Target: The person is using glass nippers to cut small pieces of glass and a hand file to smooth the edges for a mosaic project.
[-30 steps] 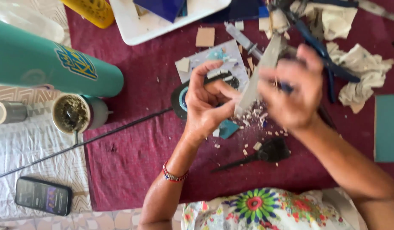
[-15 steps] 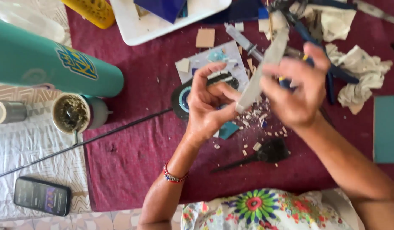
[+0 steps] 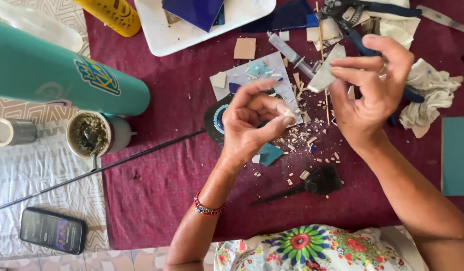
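- Right hand raised above the maroon cloth, thumb and fingers pinched on a pale grey tile shard; the shard tilts up and to the left, clear of the table.
- Left hand hovers just left of it, fingers curled loosely with the tips drawn together; cannot tell whether a chip is pinched between them. Beaded bracelet on that wrist.
- Under the hands: a scatter of small tile chips, a white paper sheet with bits of tile on it, a round dark disc with a blue ring partly hidden by the left hand.
- Syringe lies just above the shard; blue-handled nippers behind the right hand's fingers.
- Teal bottle on its side at left, a blue and yellow sticker on its wall; a yellow container above it.
- Open cup of dark greenish stuff beside the bottle's end; phone at lower left.
- White tray at top, a dark blue tile in it.
- Teal tile at right edge; crumpled cloth near it.
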